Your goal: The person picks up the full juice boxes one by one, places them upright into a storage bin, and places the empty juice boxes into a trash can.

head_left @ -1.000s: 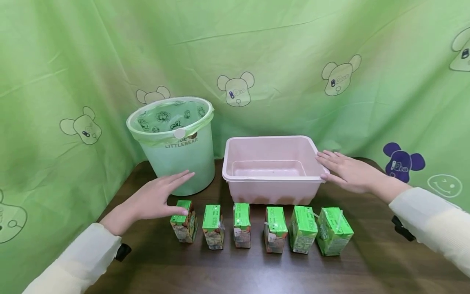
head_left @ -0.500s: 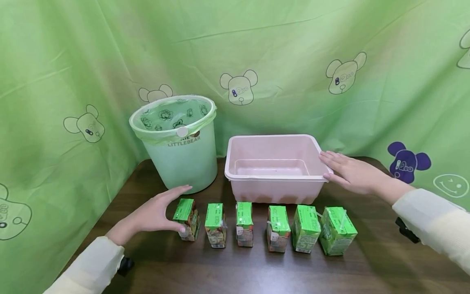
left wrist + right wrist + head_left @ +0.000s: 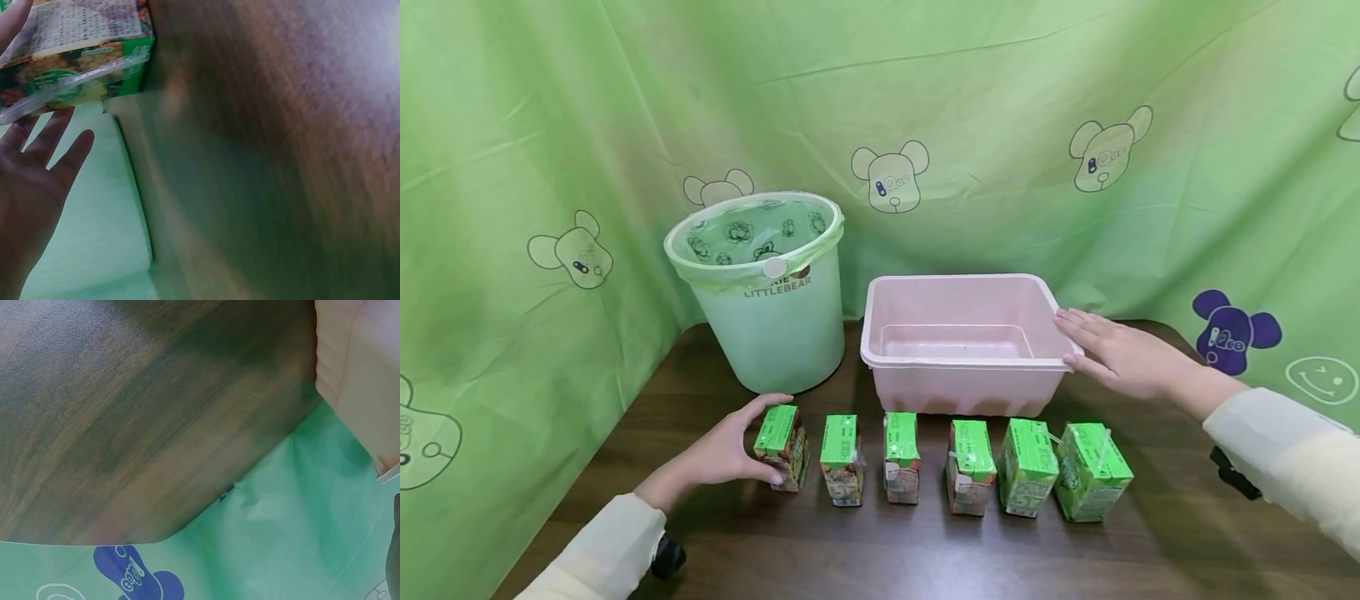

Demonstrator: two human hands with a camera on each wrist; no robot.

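Note:
In the head view my left hand (image 3: 730, 446) is at the leftmost juice box (image 3: 781, 448), a small upright carton with a green top. The thumb lies at its near side and the fingers reach round the far side. A clear wrapped straw runs along the carton (image 3: 75, 72) in the left wrist view, with the thumb and fingers on opposite faces. My right hand (image 3: 1123, 358) rests with straight fingers on the right rim of a pink plastic tub (image 3: 962, 387). Only a sliver of that hand shows in the right wrist view.
Several more juice boxes (image 3: 842, 460) stand in a row to the right, before the tub. A green lined trash bin (image 3: 775, 333) stands at the back left. The brown wooden table (image 3: 820, 558) ends at a green printed curtain (image 3: 970, 100).
My left hand has come down from above the leftmost juice box and closed its thumb and fingers about it. My right hand stays on the tub's rim. The view has shifted slightly.

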